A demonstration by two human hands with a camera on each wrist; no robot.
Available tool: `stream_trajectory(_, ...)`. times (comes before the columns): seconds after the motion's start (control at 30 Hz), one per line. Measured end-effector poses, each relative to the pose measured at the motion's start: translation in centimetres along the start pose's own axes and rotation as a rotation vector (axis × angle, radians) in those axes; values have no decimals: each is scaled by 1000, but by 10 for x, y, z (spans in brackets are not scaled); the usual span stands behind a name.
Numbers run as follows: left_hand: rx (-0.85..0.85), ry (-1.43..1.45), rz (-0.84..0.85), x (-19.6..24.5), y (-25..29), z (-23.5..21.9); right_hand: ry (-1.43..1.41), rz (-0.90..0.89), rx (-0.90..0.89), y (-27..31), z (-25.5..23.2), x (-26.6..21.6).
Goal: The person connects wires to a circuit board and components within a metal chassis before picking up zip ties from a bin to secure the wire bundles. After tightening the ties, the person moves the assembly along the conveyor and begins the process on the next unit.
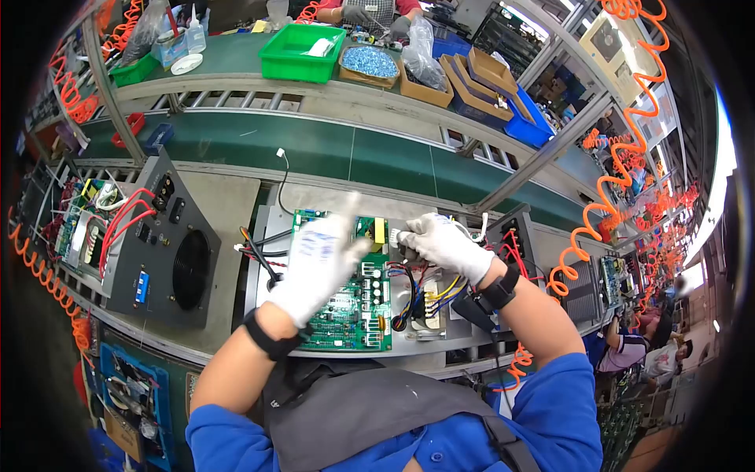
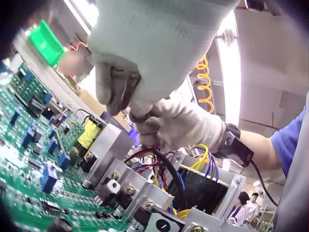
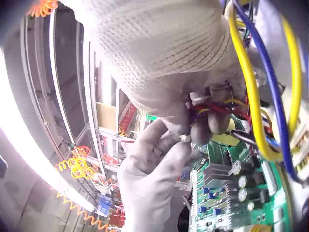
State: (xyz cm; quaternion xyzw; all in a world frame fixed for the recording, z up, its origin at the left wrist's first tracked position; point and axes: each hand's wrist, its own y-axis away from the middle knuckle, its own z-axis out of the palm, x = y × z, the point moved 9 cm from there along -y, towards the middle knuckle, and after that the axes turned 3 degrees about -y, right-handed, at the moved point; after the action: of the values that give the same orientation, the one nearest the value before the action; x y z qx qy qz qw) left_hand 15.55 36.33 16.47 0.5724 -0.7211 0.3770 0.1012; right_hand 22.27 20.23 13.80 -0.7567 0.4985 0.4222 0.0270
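Note:
White-gloved, my right hand [image 1: 448,244] curls round a bundle of thin coloured wires [image 3: 217,107] at the right edge of the green circuit board [image 1: 346,315]. Small white connectors [image 3: 197,96] show among its fingers in the right wrist view. My left hand [image 1: 321,256], gloved too and motion-blurred, is over the board's upper part. Its thumb and fingertips come close to the right fingertips in the right wrist view; I cannot tell whether they pinch anything. Beneath the right hand sits a black transformer [image 2: 205,191] with yellow and blue leads. Silver heat sinks [image 2: 108,147] line the board's edge.
A grey panel with a fan [image 1: 189,267] stands at the left, another unit [image 1: 515,236] at the right. Beyond runs a green conveyor [image 1: 314,145], with a green bin [image 1: 303,51] on the far bench. An orange coiled hose [image 1: 617,181] hangs at the right.

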Motion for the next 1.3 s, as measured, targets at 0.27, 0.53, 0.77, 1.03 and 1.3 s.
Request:
stream_trajectory(0.27,248,129,-338,-87,109,-69,521,-12,-40,-38,15,13)
stream_trajectory(0.53,265,169,-332,-104,159,-35,405,60,-84,-45,16,20)
stream_trajectory(0.77,164,205,-366,-104,155,-33,401,-21,-147,-47,22,11)
stream_trajectory(1.03,136,174,-421,-109,156,-27,547,44,104,-42,20,5)
stream_trajectory(1.3,51,103,-361,-111,150,-27,439,60,-12,-52,22,16)
